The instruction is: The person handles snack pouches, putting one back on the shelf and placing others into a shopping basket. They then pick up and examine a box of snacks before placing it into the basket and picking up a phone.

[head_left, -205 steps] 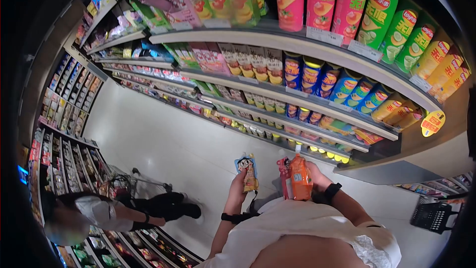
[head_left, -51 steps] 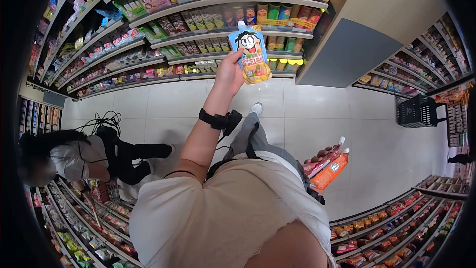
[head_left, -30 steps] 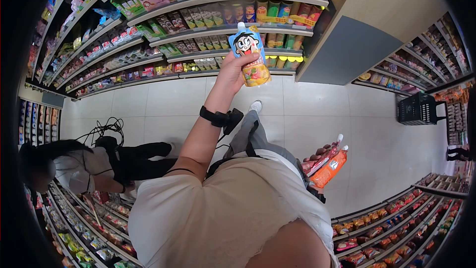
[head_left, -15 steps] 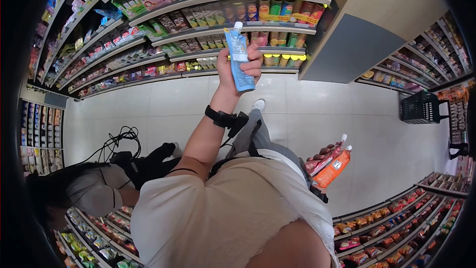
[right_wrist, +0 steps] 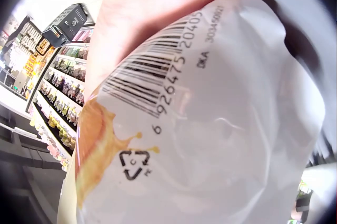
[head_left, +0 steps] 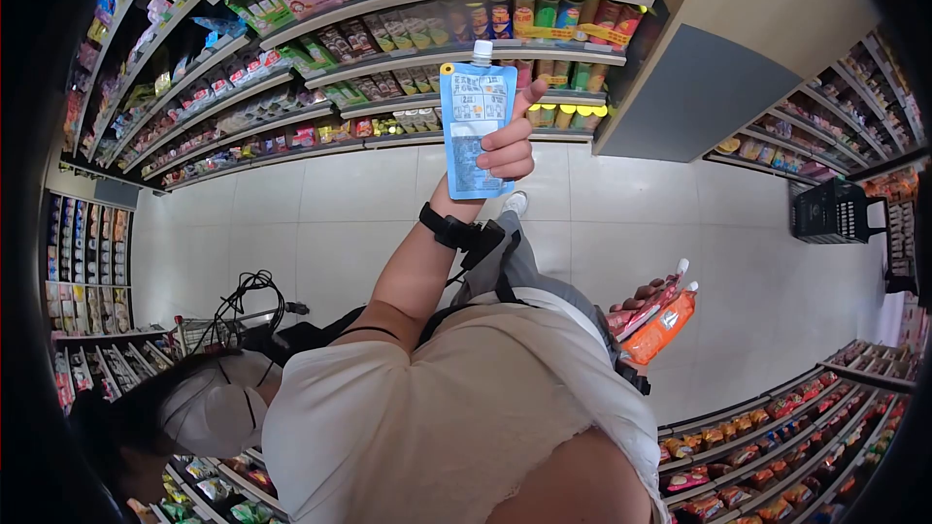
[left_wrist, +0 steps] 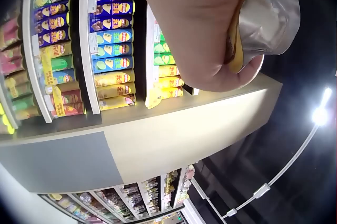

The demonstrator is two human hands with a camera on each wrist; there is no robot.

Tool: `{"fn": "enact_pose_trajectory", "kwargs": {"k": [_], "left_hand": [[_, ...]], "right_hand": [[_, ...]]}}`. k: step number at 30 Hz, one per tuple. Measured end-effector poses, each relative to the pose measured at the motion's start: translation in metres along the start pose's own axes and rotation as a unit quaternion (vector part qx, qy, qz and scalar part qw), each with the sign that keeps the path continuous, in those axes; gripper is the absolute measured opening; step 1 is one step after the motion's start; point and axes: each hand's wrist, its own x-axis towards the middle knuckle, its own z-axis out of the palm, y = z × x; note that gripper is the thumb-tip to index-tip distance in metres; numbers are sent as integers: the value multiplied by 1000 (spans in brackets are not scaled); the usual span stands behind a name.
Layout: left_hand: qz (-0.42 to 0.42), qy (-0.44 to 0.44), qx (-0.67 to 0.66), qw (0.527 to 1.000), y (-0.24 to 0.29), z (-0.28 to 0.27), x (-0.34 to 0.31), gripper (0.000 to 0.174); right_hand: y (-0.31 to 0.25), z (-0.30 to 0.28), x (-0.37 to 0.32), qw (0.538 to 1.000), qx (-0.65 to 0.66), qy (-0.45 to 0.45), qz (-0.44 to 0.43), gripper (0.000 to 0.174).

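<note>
My left hand [head_left: 507, 147] grips a blue spouted pouch [head_left: 478, 107] with a white cap, raised in front of the shelves. Its printed back faces the head camera, upright, and the fingers curl round the right edge with the index finger pointing up. The left wrist view shows the silvery base of this pouch [left_wrist: 269, 19] beyond the palm. Low at my side, my right hand [head_left: 631, 309] holds an orange pouch [head_left: 662, 328] and a red-pink pouch [head_left: 641, 311] together, both white-capped. In the right wrist view, a white pouch base [right_wrist: 221, 124] with a barcode lies against the palm.
Snack shelves [head_left: 466, 68] with cans and boxes stand ahead, ending at a grey and wood panel [head_left: 694, 102]. A black basket [head_left: 835, 212] sits on the floor at right. Another person [head_left: 218, 412] stands close at left by a cart. Packet shelves [head_left: 767, 446] run behind.
The left hand has turned the pouch from its cartoon front to its printed back. Earlier, the right hand came down from the front to my side. The other person has moved closer.
</note>
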Motion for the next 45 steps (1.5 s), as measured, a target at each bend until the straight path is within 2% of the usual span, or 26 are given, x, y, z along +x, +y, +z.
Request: {"fn": "enact_pose_trajectory", "kwargs": {"k": [2, 7, 13, 19, 30, 32, 35, 39, 45], "left_hand": [[-2, -18, -15, 1000, -4, -1, 3, 73], [-18, -3, -28, 999, -13, 0, 15, 72], [-34, 11, -37, 999, -19, -6, 26, 71], [-49, 20, -39, 998, -20, -9, 29, 69], [-57, 21, -34, 998, -14, -10, 18, 76], [-48, 64, -37, 996, -15, -4, 13, 80], [-53, 83, -35, 995, -12, 2, 6, 81], [-42, 80, -31, 995, -13, 5, 0, 78], [-54, 35, -45, 997, -10, 1, -9, 84]], "right_hand": [[-1, -3, -2, 1000, 6, -3, -5, 63], [0, 10, -5, 999, 35, -37, -14, 57], [-7, -2, -9, 996, 41, -77, -28, 57], [3, 11, -13, 993, 86, -59, -50, 59], [5, 13, -10, 994, 65, -77, -39, 58], [6, 13, -9, 995, 65, -75, -34, 57], [8, 13, -7, 995, 64, -72, -26, 57], [8, 13, -5, 995, 64, -69, -16, 56], [9, 11, -4, 996, 65, -65, -6, 55]]}}
